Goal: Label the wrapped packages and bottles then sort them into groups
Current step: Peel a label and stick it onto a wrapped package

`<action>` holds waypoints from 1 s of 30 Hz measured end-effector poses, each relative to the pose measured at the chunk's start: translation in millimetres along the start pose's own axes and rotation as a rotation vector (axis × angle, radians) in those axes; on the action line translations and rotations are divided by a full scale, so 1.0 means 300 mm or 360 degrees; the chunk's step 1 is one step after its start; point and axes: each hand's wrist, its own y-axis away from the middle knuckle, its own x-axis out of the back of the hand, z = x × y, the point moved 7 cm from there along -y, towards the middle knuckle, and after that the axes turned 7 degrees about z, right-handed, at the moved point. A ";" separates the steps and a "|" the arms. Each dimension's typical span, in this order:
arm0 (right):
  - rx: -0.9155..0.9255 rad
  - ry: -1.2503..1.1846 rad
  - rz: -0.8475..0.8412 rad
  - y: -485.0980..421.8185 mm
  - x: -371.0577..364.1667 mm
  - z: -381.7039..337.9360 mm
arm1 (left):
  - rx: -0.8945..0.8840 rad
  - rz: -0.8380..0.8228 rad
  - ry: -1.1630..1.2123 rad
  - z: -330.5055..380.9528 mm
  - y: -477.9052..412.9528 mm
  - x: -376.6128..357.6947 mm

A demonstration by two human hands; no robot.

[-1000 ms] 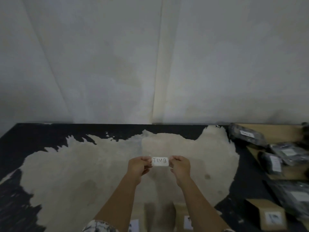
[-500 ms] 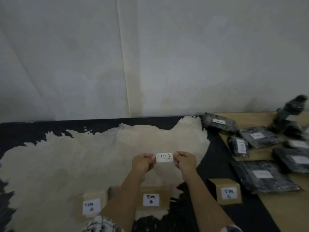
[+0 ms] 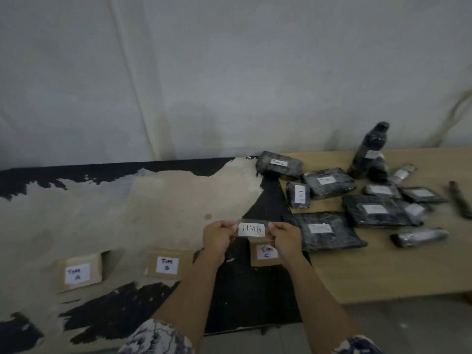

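A white paper label (image 3: 251, 229) reading "TIM B", backed by clear tape, is stretched between my hands above the table. My left hand (image 3: 216, 236) pinches its left end and my right hand (image 3: 285, 238) pinches its right end. Several black-wrapped packages (image 3: 328, 230) with white labels lie on the wooden surface to the right. A black-wrapped bottle (image 3: 369, 149) stands upright at the back of that pile. Three small brown marker cards stand near me: "Tim A" (image 3: 78, 274), "Tim B" (image 3: 166, 264) and "Tim C" (image 3: 264, 253), the last partly hidden by my right hand.
The worn black and beige tabletop (image 3: 127, 213) runs left of the pale wooden board (image 3: 383, 272). A grey wall (image 3: 229, 72) closes the back. A dark stick-like object (image 3: 459, 201) lies at the far right. The floor (image 3: 408, 325) shows past the board's front edge.
The view has swung right and down, bringing the package pile and the marker cards into sight. Both hands keep holding the label stretched between them.
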 end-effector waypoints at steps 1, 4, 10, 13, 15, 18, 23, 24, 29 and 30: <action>0.0012 -0.0038 -0.0005 -0.014 0.038 -0.013 | -0.0025 0.0004 -0.0014 0.009 0.021 -0.040; 0.0035 -0.0105 -0.0020 -0.079 0.144 -0.040 | -0.0019 0.0007 0.0008 0.016 0.060 -0.169; 0.0092 -0.0066 0.0033 -0.311 0.483 -0.075 | -0.0048 -0.0004 0.0048 0.005 0.153 -0.565; 0.0083 -0.0050 0.0041 -0.427 0.690 -0.084 | -0.0007 -0.0063 0.0101 -0.017 0.230 -0.796; 0.0118 -0.0032 0.0071 -0.502 0.835 -0.089 | 0.0020 -0.0085 0.0086 -0.055 0.278 -0.945; 0.0109 0.0035 0.0169 -0.602 1.005 -0.087 | 0.0046 -0.0114 0.0002 -0.101 0.338 -1.118; 0.0075 0.0060 0.0322 -0.742 1.209 -0.082 | 0.0057 -0.0135 -0.0067 -0.130 0.407 -1.368; 0.0077 0.0072 0.0351 -0.766 1.244 -0.084 | 0.0067 -0.0148 -0.0077 -0.135 0.418 -1.411; 0.0105 0.0251 0.0453 -0.922 1.372 -0.095 | 0.0065 -0.0163 -0.0190 -0.165 0.418 -1.627; 0.0125 0.0288 0.0470 -0.962 1.393 -0.106 | 0.0039 -0.0176 -0.0209 -0.162 0.410 -1.679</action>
